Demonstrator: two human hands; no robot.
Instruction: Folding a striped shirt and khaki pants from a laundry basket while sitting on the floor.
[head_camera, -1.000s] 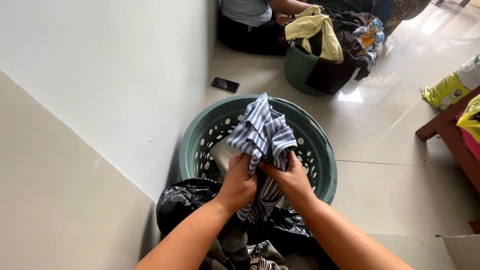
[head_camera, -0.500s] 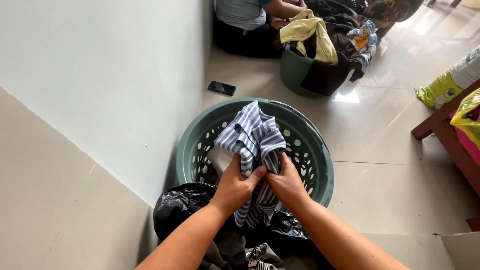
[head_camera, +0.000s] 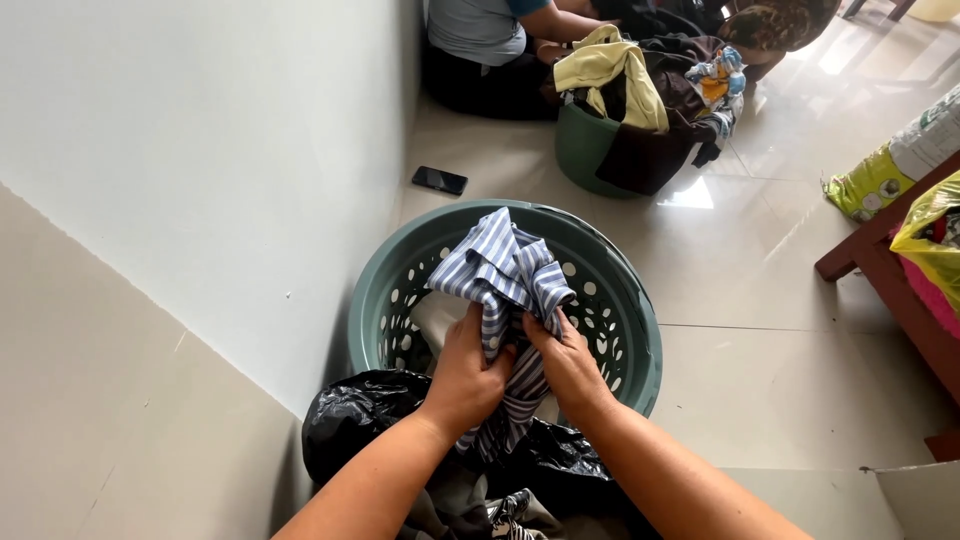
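- Over the round green laundry basket (head_camera: 640, 330), both hands are gripping a blue-and-white striped shirt (head_camera: 505, 275), bunching it above the basket's middle.
- Left hand (head_camera: 465, 375) is clenching the cloth at 7 o'clock of the bundle, fingers curled tight; right hand (head_camera: 568, 365) is pinching it at 5 o'clock.
- Compared with a second ago, the hands are sitting slightly closer together, and the shirt is looking more gathered.
- A black plastic bag (head_camera: 370, 425) is lying at 6 o'clock, a phone (head_camera: 440, 180) at 11 o'clock.
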